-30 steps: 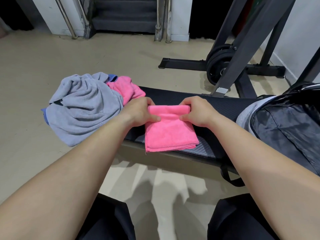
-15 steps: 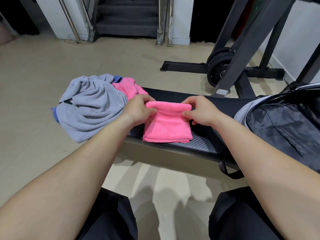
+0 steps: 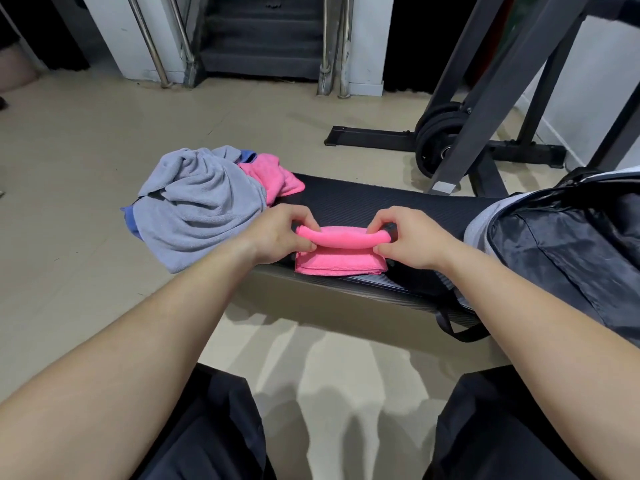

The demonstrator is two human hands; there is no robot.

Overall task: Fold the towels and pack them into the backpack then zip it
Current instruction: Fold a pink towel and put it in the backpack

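Gym floor, beige tiles, stairs and a weight rack behind; a black padded bench (image 3: 363,202) runs across the view. Pink towel (image 3: 341,252) lies on the bench's near edge, folded to a small stack, long axis left-right, directly in front of the person. Left hand (image 3: 277,235) pinches the towel's left end, right hand (image 3: 407,237) pinches the right end, thumbs under and fingers curled over a raised fold that both hands hold above the lower layers. Looks like one more fold toward the near edge, not yet laid flat. Backpack (image 3: 571,244) sits open at the right end of the bench, just beside the right hand, so the right hand is nearer for packing; the towel goes rightward. Unfolded grey towel (image 3: 197,209) and another pink towel (image 3: 273,174) are heaped at the left, by the left hand.
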